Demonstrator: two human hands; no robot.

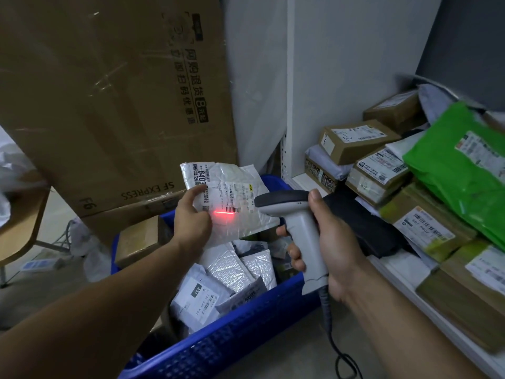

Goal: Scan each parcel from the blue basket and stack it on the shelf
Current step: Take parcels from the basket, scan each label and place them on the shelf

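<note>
Shelf point(300, 183) of parcels point(355, 140) beside white wall point(254, 64)

Basket point(246, 332) on floor, centre. Mailers point(235, 269) heaped inside; box point(139, 239) in its far left corner. Carton point(109, 91) tilted behind basket. Shelf point(299, 182) just right of basket. Boxes point(355, 140) stacked along shelf; bag point(459, 170) on top of them, far right. Left hand point(191, 217) holds parcel point(235, 187) above basket. Right hand point(328, 253) holds scanner point(295, 222) just right of parcel, between parcel and shelf. Cable point(336, 348) hangs from scanner, beside basket's near right corner. Desk point(24, 214) at far left, well apart from basket.
</note>
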